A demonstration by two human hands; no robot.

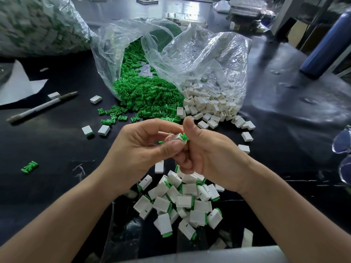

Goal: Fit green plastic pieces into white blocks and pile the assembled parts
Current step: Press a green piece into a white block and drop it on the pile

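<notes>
My left hand [140, 147] pinches a small white block [175, 138] between thumb and fingers at the centre of the view. My right hand [207, 154] holds a green plastic piece [183, 137] against the block's open end; the piece sticks partly out. Below my hands lies a pile of assembled white-and-green parts [182, 204]. Behind them an open clear bag spills loose green pieces [146, 95], and a second clear bag spills white blocks [209, 105].
A white pen [41, 107] and paper sheet [17, 86] lie at the left. Stray blocks [96, 99] and a green piece [29, 166] dot the black table [284, 141]. A full bag [38, 25] sits far left, a blue bottle [326, 44] and glasses [343, 154] at the right.
</notes>
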